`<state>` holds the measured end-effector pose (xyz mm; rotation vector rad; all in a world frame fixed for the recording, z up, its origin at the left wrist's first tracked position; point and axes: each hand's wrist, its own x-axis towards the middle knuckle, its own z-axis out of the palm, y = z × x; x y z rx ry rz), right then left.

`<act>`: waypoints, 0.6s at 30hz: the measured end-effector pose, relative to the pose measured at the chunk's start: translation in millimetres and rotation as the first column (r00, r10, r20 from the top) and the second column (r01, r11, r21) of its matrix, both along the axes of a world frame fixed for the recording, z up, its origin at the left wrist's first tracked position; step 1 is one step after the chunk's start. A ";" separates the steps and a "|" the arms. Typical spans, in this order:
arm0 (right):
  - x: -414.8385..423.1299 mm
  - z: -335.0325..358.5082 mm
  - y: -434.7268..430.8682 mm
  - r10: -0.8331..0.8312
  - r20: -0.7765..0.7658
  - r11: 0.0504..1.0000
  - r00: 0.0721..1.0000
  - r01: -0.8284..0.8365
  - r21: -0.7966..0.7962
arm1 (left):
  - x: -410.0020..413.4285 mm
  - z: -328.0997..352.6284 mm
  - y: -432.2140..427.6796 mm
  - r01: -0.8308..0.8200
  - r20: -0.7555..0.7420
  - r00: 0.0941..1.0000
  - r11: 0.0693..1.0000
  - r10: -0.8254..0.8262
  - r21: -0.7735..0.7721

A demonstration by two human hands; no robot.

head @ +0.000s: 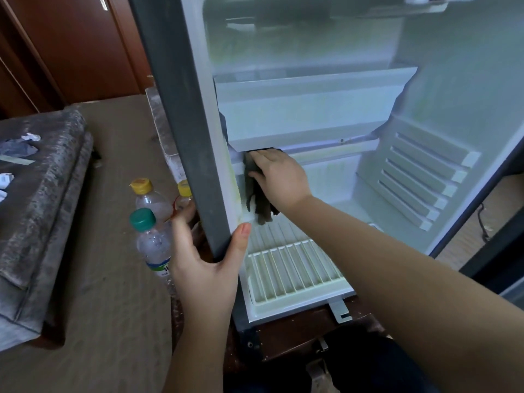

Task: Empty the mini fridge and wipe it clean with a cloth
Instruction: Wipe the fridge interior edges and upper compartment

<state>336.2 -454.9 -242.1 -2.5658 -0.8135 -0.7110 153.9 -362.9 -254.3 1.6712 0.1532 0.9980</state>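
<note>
Floor (113,293) holds bottles (153,242); left hand (204,268) grips mini fridge (181,109) edge, likely bracing; right hand (279,177), fingers straight, presses cloth (259,202) to inner wall.

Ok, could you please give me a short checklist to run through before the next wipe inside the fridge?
1. Fridge emptied: no food or drink shows inside, as far as the view reaches. Ok.
2. Contents out of the way: three bottles stand on the floor left of the fridge. Ok.
3. Cloth under control: the right hand presses the dark cloth flat against the left inner wall. Ok.
4. Fridge steadied: the left hand grips the front edge of its left wall. Ok.
5. Left inner wall clean: too hazy to judge. Cannot tell.
6. White slatted rack at the bottom wiped: cannot tell.
</note>
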 end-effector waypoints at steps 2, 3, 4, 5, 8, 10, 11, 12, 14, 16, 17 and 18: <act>4.8 1.9 -20.7 -0.067 -0.014 0.998 0.998 0.066 -0.009 | -0.9 -0.9 0.9 0.009 -0.007 1.000 1.000 -0.009 -0.005; 7.9 3.9 -32.2 -0.093 -0.026 0.996 0.995 0.092 -0.020 | -1.3 -0.7 1.7 0.013 -0.008 1.000 1.000 -0.013 -0.001; 11.3 6.0 -42.5 -0.114 -0.045 0.993 0.993 0.112 -0.037 | -1.7 -0.5 2.4 0.015 -0.010 1.000 1.000 -0.015 0.005; 14.1 8.3 -51.4 -0.127 -0.076 0.991 0.989 0.123 -0.057 | -1.7 -0.4 2.8 0.017 -0.013 1.000 1.000 -0.017 0.007; 20.5 12.1 -66.3 -0.158 -0.135 0.985 0.978 0.146 -0.094 | -2.3 -1.2 3.8 0.030 -0.031 0.999 0.999 -0.031 -0.016; 22.1 10.3 -70.3 -0.178 -0.128 0.981 0.976 0.167 -0.098 | -3.9 -1.2 3.9 0.032 -0.047 0.998 0.999 -0.032 -0.009; 23.1 8.9 -73.0 -0.188 -0.124 0.980 0.974 0.177 -0.095 | -4.4 -1.3 4.1 0.035 -0.047 0.998 0.999 -0.036 -0.004; 24.4 7.9 -76.7 -0.198 -0.121 0.978 0.973 0.188 -0.091 | -4.7 -1.7 4.7 0.041 -0.046 0.998 0.999 -0.041 -0.002; 28.2 7.1 -86.9 -0.220 -0.115 0.974 0.969 0.212 -0.081 | -4.6 -2.7 6.1 0.045 -0.053 0.998 0.999 -0.045 -0.005; 33.0 7.6 -100.5 -0.255 -0.117 0.966 0.960 0.249 -0.066 | -4.2 -3.3 7.3 0.048 -0.059 0.997 0.999 -0.048 -0.005; 35.5 7.5 -107.9 -0.275 -0.125 0.961 0.953 0.270 -0.058 | -4.3 -3.2 7.3 0.051 -0.062 0.997 0.999 -0.051 -0.010; 37.9 7.5 -115.5 -0.293 -0.134 0.956 0.947 0.289 -0.052 | -4.7 -2.8 7.0 0.054 -0.065 0.996 0.998 -0.055 -0.016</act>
